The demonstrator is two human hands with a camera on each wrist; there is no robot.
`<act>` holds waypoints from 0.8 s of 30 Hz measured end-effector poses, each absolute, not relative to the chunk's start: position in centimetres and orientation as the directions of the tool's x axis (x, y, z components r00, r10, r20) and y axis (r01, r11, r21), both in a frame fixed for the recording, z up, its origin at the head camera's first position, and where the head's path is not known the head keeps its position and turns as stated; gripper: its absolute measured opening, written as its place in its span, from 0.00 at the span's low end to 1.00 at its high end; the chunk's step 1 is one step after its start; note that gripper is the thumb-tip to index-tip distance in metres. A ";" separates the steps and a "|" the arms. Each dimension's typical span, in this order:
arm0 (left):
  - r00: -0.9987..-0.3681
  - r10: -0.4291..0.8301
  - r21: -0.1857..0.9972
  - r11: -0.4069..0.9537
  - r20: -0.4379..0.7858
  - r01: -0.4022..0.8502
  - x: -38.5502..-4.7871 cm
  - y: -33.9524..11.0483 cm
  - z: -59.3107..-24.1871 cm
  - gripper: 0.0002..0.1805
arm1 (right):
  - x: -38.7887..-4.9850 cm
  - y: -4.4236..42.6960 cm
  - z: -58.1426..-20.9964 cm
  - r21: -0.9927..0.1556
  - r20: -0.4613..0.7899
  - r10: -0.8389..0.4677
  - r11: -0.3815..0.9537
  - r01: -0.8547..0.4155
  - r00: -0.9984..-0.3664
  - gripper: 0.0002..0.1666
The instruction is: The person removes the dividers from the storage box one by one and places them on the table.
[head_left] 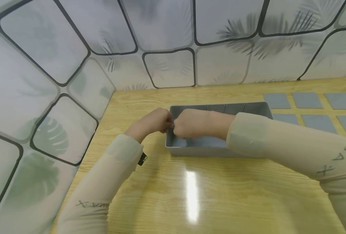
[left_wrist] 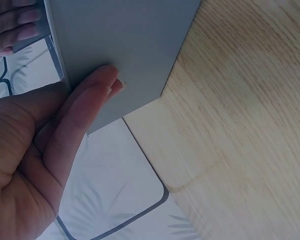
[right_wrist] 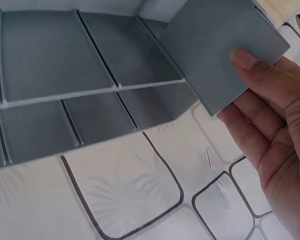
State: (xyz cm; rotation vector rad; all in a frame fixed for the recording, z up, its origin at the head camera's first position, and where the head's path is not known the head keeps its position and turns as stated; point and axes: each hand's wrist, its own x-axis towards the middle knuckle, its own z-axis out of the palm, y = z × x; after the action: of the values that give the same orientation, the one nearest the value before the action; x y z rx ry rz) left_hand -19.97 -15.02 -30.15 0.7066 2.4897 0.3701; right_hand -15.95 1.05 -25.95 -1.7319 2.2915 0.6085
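A grey rectangular box [head_left: 214, 152] with a long lengthwise partition and ribbed slots stands on the wooden table. My left hand [head_left: 153, 122] pinches the rim of its left end wall, and in the left wrist view its fingers lie along the outer face of that wall [left_wrist: 125, 40]. Over the box's left end, my right hand [head_left: 190, 123] grips a flat grey square divider [right_wrist: 220, 55] between thumb and fingers. In the right wrist view the divider's edge is close to the end of the partition. Whether it sits in a slot, I cannot tell.
Several more grey square dividers [head_left: 307, 99] lie in two rows on the table [head_left: 237, 195] to the right of the box. A patterned wall covering [head_left: 170, 68] borders the table at the back and left.
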 end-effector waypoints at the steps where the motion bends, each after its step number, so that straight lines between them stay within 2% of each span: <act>1: -0.728 0.549 0.388 0.827 -0.409 0.406 -20.0 -15.1 -30.2 0.07 | -16.0 1.0 -25.8 0.206 -0.401 -0.870 0.221 -0.953 -0.288 0.20; 9: -0.731 0.561 0.405 0.816 -0.389 0.412 -19.9 -15.2 -30.2 0.08 | -16.0 1.2 -24.4 0.160 -0.369 -0.876 0.268 -0.950 -0.309 0.22; 13: -0.733 0.569 0.406 0.811 -0.373 0.422 -19.8 -15.3 -30.1 0.10 | -16.1 1.2 -23.7 0.135 -0.363 -0.874 0.294 -0.946 -0.323 0.19; 20: -0.740 0.560 0.383 0.819 -0.373 0.426 -19.5 -15.2 -30.0 0.13 | -16.3 1.1 -22.9 0.161 -0.385 -0.866 0.278 -0.947 -0.319 0.23; 24: -0.743 0.549 0.387 0.826 -0.384 0.410 -19.5 -15.1 -29.9 0.10 | -16.1 1.6 -22.3 0.174 -0.328 -0.883 0.292 -0.940 -0.335 0.21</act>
State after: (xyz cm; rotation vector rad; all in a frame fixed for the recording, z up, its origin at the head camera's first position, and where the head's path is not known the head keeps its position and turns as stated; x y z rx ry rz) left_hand -19.46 -15.09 -29.85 0.7076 2.5159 0.3825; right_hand -16.13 1.59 -22.34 -1.7014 2.3845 0.5051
